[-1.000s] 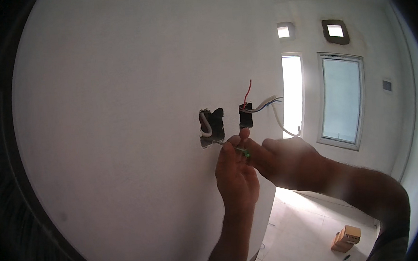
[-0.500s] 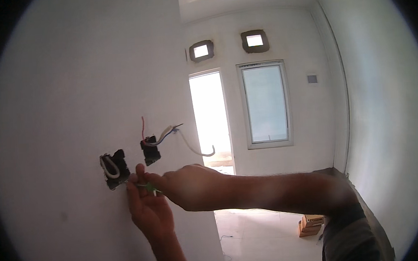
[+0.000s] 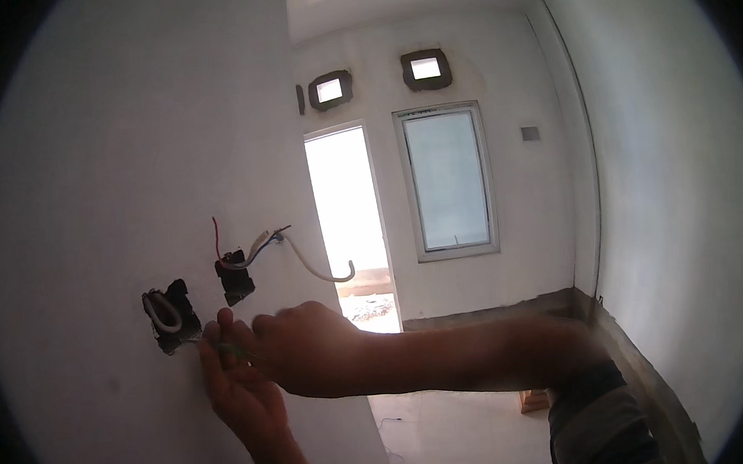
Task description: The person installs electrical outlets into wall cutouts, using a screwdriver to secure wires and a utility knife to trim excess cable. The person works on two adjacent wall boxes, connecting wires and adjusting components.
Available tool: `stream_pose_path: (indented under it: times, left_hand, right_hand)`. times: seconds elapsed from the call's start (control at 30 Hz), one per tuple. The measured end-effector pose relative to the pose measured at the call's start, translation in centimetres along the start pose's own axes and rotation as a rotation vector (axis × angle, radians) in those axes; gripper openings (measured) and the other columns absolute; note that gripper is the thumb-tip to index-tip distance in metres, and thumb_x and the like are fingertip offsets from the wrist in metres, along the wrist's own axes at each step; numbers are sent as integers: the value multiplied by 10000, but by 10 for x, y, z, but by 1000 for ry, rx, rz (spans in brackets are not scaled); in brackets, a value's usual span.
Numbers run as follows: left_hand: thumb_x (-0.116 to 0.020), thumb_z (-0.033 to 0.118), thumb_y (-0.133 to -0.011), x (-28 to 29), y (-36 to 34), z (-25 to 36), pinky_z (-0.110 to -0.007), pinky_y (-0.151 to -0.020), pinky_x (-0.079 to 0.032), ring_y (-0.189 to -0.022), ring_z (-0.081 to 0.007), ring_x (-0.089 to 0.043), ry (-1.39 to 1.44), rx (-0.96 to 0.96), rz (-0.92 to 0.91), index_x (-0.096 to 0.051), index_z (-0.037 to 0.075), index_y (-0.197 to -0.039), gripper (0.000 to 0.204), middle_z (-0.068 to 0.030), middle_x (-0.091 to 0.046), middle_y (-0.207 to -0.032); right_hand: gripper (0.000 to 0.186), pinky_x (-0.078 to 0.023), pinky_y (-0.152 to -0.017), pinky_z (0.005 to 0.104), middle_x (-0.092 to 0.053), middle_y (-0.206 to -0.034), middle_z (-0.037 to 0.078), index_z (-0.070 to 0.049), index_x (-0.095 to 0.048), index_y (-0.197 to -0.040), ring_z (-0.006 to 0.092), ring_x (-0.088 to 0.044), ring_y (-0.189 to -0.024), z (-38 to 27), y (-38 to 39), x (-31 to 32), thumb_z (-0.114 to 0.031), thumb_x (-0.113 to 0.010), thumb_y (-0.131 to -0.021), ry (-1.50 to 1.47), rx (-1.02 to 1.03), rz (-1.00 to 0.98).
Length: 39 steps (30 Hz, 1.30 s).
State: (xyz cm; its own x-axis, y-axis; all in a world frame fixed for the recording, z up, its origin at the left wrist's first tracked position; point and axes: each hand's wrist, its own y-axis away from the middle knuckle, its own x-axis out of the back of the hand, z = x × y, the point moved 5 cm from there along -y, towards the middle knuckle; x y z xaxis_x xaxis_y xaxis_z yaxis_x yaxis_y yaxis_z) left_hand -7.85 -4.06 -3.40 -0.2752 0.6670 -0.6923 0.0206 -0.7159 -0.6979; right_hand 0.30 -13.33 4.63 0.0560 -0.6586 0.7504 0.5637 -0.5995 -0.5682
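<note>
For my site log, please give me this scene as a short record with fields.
Left hand: fingers around the front of a green tool, mostly hidden
Right hand: closed on the tool's other end
Large hole: looped white cable inside
Small hole: further right; red wire and another white cable sticking out
Background: bright doorway, window

At the lower left of the frame you have two hands, your left hand (image 3: 250, 403) and your right hand (image 3: 312, 350), and one green tool (image 3: 240, 352). Left of centre, count two wall holes, a larger hole (image 3: 186, 310) and a smaller hole (image 3: 237, 284), plus one red wire (image 3: 216, 235). At upper centre you see one doorway (image 3: 344, 200) and one window (image 3: 447, 180).
</note>
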Motion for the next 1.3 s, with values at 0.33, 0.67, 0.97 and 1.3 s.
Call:
stream_pose_path:
  times: [0.33, 0.67, 0.97, 1.3]
  left_hand:
    - [-410, 308, -1101, 19, -10, 3, -429, -1077, -453, -1240, -234, -572, -38, -32, 122, -532, 32, -1300, 362, -130, -590, -1359]
    - [-391, 296, -1097, 16, 1, 11, -440, -1083, -472, -1290, -282, -554, -288, -172, -97, -496, -15, -1375, 430, -201, -526, -1450]
    - [-542, 290, -1049, -6, 2, -12, -406, -1074, -408, -1167, -186, -595, 63, 17, -27, -644, 85, -1185, 266, -99, -655, -1289]
    - [-562, 327, -1036, -10, -5, -6, -411, -1120, -323, -1225, -158, -560, 33, -49, -74, -651, 123, -1178, 264, -60, -653, -1293]
  right_hand:
    - [354, -527, -656, 357, -655, -764, 178, 7, -657, -1135, 200, -657, -748, 18, 5, -15, -320, -594, -1018, -1242, -560, -382]
    - [283, -557, -697, 407, -687, -820, 178, 7, -663, -1168, 282, -696, -764, -5, 3, -5, -223, -605, -1014, -298, 169, 271]
    - [259, -503, -507, 338, -670, -800, 123, -57, -664, -1209, 218, -651, -647, 21, 16, 5, -197, -619, -997, -385, -60, 50]
    - [424, -441, -483, 270, -628, -746, 95, 32, -566, -1322, 152, -585, -595, 42, 9, 5, -276, -596, -1033, -1094, -545, -252]
